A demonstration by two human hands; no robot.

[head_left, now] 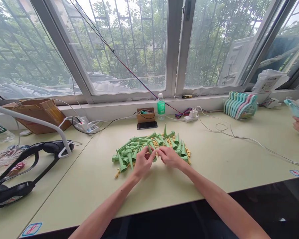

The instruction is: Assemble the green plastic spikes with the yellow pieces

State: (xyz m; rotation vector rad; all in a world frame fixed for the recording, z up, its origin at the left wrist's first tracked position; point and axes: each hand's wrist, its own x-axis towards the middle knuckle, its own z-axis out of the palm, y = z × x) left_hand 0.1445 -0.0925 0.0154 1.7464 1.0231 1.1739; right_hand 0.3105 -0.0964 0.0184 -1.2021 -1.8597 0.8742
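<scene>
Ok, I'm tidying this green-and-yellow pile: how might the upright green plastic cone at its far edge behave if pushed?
The green plastic cone would probably tip, being tall and narrow. Once down, its round taper might make it roll. Its straight outline suggests stiffness.

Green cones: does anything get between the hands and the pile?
Nothing visible does. The left hand holds a cone, the right hand is close to it, and the pile lies just beyond both. The phone and bottle are on the pile's far side.
</scene>
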